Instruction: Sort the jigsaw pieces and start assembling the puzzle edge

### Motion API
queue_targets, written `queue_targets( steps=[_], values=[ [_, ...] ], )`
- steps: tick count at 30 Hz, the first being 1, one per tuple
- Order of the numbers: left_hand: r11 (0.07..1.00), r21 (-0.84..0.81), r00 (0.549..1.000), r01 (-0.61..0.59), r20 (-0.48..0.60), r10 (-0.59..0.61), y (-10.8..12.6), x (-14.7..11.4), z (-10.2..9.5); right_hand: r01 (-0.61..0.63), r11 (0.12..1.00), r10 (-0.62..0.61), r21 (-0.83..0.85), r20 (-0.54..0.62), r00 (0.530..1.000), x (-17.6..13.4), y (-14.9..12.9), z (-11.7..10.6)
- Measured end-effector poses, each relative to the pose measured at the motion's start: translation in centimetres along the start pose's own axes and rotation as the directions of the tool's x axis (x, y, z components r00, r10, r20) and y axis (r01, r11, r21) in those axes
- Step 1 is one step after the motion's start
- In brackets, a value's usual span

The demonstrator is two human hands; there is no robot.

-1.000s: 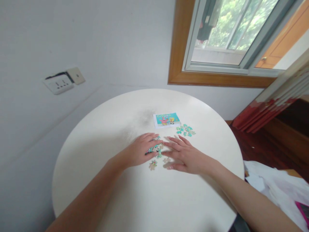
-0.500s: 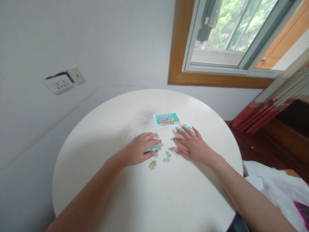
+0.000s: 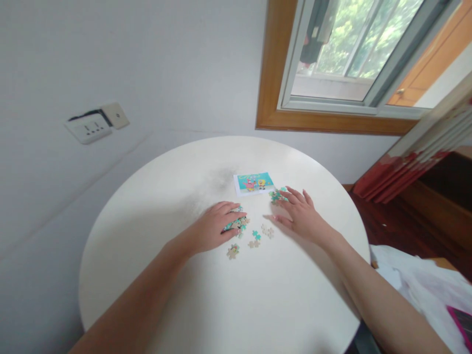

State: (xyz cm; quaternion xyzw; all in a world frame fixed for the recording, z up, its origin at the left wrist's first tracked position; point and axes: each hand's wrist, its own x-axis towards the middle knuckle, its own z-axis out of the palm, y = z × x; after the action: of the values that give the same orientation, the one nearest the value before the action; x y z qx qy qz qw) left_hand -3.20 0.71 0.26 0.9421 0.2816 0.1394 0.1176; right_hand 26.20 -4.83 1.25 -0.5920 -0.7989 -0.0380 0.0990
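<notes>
My left hand point(image 3: 217, 227) rests with fingers spread over a pile of jigsaw pieces point(image 3: 239, 224), partly covering it. To the right, my right hand point(image 3: 298, 214) is open, its fingers apart, beside a cluster of green jigsaw pieces point(image 3: 276, 196); some of these lie under its fingertips. Between the hands a few loose pieces are scattered: a teal piece point(image 3: 256, 235), pale pieces point(image 3: 254, 244) and more pale pieces point(image 3: 267, 230). Nearer to me lies a beige piece group point(image 3: 232, 251). Behind the hands is a picture card point(image 3: 254, 183) showing a pink and a yellow cartoon figure.
A round white table point(image 3: 221, 305) carries everything and meets the wall at the back. Wall sockets point(image 3: 90, 128) are at left, a wood-framed window point(image 3: 273, 120) at back right. A red and white curtain point(image 3: 387, 172) and white plastic bags point(image 3: 409, 285) are beyond the right edge.
My right hand has shifted right and slightly back, uncovering the pale pieces. The green pieces by its fingertips sit closer together, near the card. My left hand has stayed put.
</notes>
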Motion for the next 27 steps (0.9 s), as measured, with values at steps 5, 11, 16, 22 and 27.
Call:
queue_targets(
  steps=[5,11,16,22,27],
  values=[
    [1.0,0.011,1.0,0.003,-0.02,-0.003,0.0,0.1,0.1,0.131,0.985,-0.126,0.108,-0.056,0.99,0.0,-1.6,-0.9],
    [1.0,0.016,1.0,0.017,-0.021,-0.017,-0.4,-0.3,-0.2,0.525,0.799,-0.561,0.293,0.049,0.826,-0.7,-5.8,-1.5],
    [0.996,-0.005,0.986,0.088,0.146,-0.087,-0.9,-1.1,-1.2,0.521,0.803,-0.566,0.29,0.099,0.818,-0.8,-6.4,-1.2],
    [0.988,0.023,0.954,0.152,0.257,-0.153,-0.2,-1.2,-1.3,0.487,0.829,-0.53,0.275,0.108,0.841,-0.7,-5.3,-2.0],
    [0.985,0.046,0.944,0.163,0.282,-0.17,0.3,-1.1,-1.2,0.461,0.837,-0.506,0.294,0.099,0.857,-0.6,-4.5,-2.1]
  ],
)
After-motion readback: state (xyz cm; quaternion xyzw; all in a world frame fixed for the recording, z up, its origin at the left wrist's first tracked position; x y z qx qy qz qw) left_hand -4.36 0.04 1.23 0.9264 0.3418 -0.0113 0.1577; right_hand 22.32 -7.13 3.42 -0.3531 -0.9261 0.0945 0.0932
